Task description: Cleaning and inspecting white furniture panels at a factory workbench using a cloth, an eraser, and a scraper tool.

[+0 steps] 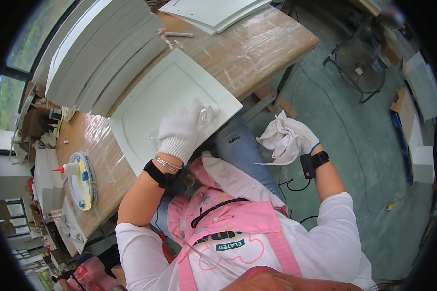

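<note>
Your left hand (179, 127) grasps the clear bottle (209, 115) over the white panel (145, 99), fingers closed around its middle. The panel lies on the bench (257, 53), beside the stack (107, 58). Your right hand (307, 137) grips the bunched white cloth (281, 139) in its fingers, above the floor (342, 169).

The left hand (182, 127) and the right hand (306, 137) are gloved in white, the right cuff edged in blue. The cloth (284, 139) is coloured white; the bottle (209, 115) is uncoloured. The whitish panel (150, 97) is patterned with a framing groove. The tabletop (267, 43) is toned brown, the floor (330, 121) green, the apron (238, 213) pink, the jeans (240, 153) blue.
</note>
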